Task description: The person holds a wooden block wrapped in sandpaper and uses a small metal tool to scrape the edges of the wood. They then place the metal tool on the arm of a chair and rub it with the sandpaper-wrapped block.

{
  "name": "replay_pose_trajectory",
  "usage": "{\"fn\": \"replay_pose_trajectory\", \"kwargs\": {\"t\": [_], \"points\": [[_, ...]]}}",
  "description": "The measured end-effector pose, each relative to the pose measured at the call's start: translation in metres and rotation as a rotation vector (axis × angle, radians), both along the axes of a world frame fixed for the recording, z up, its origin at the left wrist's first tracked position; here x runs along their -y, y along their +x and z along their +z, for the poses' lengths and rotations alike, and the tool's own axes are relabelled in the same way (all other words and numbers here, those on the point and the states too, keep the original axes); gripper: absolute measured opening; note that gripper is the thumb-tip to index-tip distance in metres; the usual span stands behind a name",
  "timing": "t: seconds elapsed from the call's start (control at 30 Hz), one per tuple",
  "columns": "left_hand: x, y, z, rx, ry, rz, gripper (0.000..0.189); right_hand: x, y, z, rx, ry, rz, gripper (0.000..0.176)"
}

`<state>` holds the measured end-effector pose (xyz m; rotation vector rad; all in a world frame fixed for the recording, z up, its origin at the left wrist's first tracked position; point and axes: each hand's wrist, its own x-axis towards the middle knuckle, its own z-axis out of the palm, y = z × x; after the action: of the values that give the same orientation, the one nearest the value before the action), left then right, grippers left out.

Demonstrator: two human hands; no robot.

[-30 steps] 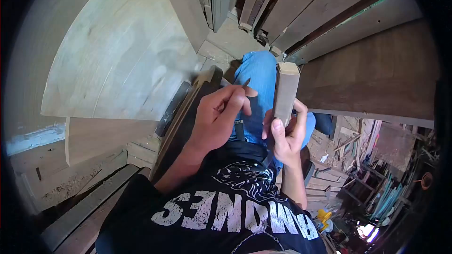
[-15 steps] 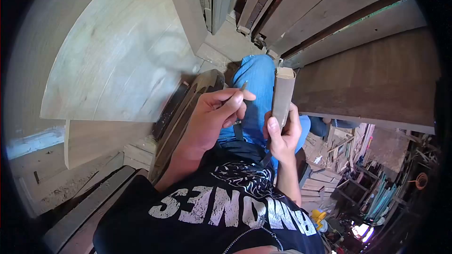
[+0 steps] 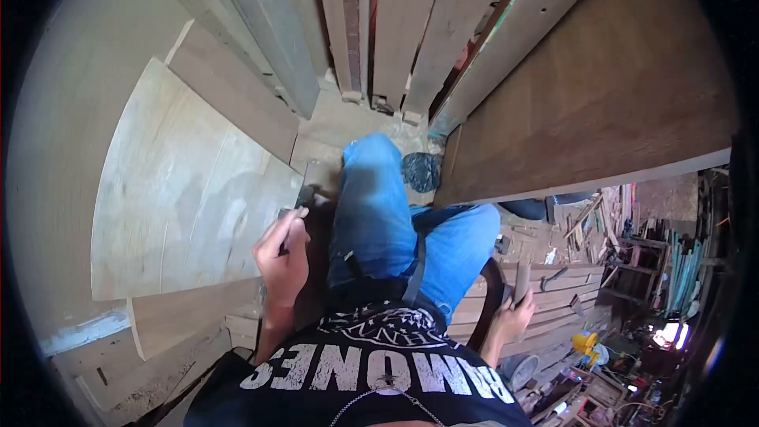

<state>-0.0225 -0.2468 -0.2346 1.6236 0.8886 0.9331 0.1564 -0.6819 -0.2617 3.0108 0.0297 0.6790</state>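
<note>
Seemingly seated, the person had the left hand [image 3: 281, 257] pinched shut around a slim tool [image 3: 289, 215], close against the jeans [image 3: 371, 205] and just beside a curved plywood panel [image 3: 190, 205]. The right hand [image 3: 512, 318] hung low and well apart on the other side of the legs, fingers closed on a small wooden block [image 3: 522, 281]. That grip looked light, so the block could slip and drop among the scrap timber [image 3: 553, 300] beneath it. The tool's tip could also jab the thigh if the left hand jerked inward.
</note>
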Motion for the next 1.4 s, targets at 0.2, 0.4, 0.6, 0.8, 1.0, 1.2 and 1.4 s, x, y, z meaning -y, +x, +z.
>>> {"fn": "replay_pose_trajectory", "kwargs": {"t": [0.2,0.4,0.6,0.8,1.0,1.2,1.4], "points": [[0.011,0.032,0.004,-0.245,0.475,-0.154,0.013,0.024,-0.013,-0.018,-0.071,0.099,-0.087,0.053],[0.020,0.034,-0.005,-0.399,0.657,-0.284,0.012,0.031,-0.011,-0.022,-0.076,0.067,0.134,0.058],[0.019,0.022,0.000,-0.381,0.693,-0.283,0.013,0.029,-0.010,-0.018,-0.092,0.154,0.185,0.055],[0.035,0.021,0.010,-0.139,0.757,-0.276,0.015,0.019,-0.009,-0.014,-0.010,0.317,0.011,0.035],[0.074,0.026,0.017,0.015,0.650,-0.466,0.015,0.022,-0.012,-0.012,-0.078,0.247,-0.115,0.040],[0.092,0.014,0.024,0.030,0.711,-0.540,0.014,0.027,-0.014,-0.013,-0.016,0.306,-0.036,0.036],[0.097,0.012,0.024,0.155,0.582,-0.504,0.016,0.034,-0.018,-0.007,-0.109,0.338,-0.199,0.037]]}}
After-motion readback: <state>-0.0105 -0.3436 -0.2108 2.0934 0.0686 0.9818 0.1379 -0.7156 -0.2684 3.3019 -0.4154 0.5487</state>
